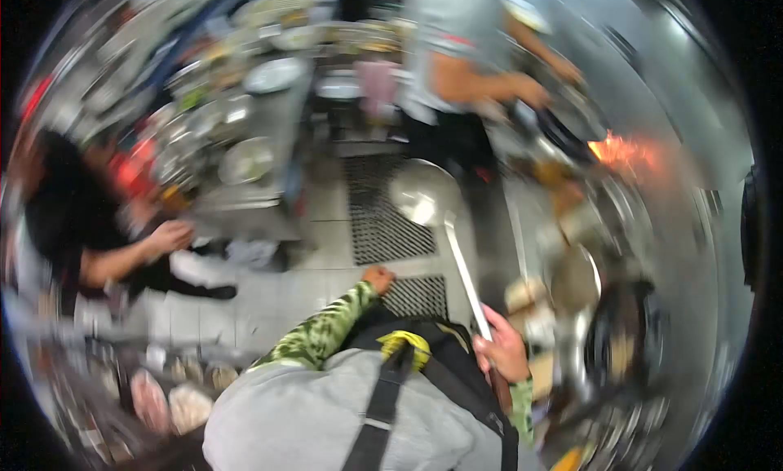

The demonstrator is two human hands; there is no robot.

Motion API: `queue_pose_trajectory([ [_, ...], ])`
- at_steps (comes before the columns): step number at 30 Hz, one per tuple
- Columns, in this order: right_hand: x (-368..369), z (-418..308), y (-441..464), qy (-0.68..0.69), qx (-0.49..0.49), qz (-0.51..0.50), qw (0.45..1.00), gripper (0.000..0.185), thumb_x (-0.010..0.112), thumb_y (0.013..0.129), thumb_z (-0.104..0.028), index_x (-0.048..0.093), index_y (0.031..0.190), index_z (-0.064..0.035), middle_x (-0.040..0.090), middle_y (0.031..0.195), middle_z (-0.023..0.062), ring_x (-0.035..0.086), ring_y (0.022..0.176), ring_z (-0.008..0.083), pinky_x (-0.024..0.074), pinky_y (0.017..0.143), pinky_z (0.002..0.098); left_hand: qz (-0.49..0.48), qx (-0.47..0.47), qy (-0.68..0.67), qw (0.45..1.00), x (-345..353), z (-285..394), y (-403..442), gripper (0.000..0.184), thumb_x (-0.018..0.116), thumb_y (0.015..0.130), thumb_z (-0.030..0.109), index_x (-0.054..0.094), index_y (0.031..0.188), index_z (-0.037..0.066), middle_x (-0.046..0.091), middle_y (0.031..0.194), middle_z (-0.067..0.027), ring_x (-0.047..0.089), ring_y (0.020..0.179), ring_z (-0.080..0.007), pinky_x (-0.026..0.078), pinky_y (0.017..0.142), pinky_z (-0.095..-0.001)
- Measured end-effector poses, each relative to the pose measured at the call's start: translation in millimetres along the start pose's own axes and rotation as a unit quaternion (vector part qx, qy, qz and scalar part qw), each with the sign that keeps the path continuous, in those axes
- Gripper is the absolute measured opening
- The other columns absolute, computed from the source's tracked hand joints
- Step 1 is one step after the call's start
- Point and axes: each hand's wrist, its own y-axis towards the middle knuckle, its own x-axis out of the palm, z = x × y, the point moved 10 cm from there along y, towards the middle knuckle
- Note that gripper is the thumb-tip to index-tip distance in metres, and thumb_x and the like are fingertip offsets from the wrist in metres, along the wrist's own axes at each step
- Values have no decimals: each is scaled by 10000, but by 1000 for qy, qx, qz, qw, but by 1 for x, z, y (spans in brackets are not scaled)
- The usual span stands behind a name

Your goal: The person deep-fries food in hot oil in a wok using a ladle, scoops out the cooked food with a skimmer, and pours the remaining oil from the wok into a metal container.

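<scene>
My right hand (507, 346) is wrapped round the long handle of a big metal ladle (424, 195). The ladle points forward over the floor, its broad round bowl highest in the view and catching the light. In front of my body, my left hand (378, 280) is curled closed at the end of a green patterned sleeve (330, 322); nothing shows in it, though the picture is blurred. To the right of the ladle runs a cooking line with a round metal pan (573, 279) and a dark wok (624, 336).
Ahead on the right, a co-worker (457, 55) holds a dark wok (563, 132) beside open flames (626, 151). Another person (81, 226) stands at the left. A steel counter (245, 200) carries plates and bowls. Perforated black mats (387, 210) lie on the tiled floor.
</scene>
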Motion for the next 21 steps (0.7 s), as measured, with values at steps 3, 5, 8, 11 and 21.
queue_pose_trajectory([
  [3,-24,-3,-82,54,-53,64,995,669,584,898,-18,249,1477,-6,563,824,53,517,516,77,424,466,215,-88,-6,13,996,76,-53,22,238,596,874,213,612,878,-24,649,720,-134,655,573,-229,565,506,-369],
  [5,-48,1,-135,102,-105,126,981,678,583,897,-6,245,1485,-22,565,859,51,517,526,66,423,474,206,-98,17,156,983,93,-72,26,279,629,857,259,607,914,-13,651,713,-162,640,563,-234,545,514,-370],
  [8,-78,22,-212,158,-171,269,934,707,578,880,30,243,1496,-57,578,885,55,506,539,57,426,490,193,-124,-43,238,962,106,-81,-2,271,588,858,202,647,909,-58,669,704,-178,666,577,-244,570,539,-388],
  [11,-117,62,-304,69,-227,489,839,698,571,881,25,246,1494,-51,582,871,50,510,551,59,433,494,200,-120,-27,413,902,133,-45,-67,252,524,831,133,656,806,-80,675,685,-204,673,554,-283,563,534,-390],
  [21,-150,250,-406,-142,-27,747,649,624,570,845,-64,352,1420,41,575,1185,200,554,1023,267,447,878,336,-246,182,613,728,269,-74,-2,326,553,875,319,700,925,33,692,960,-171,667,915,-338,540,795,-465],
])
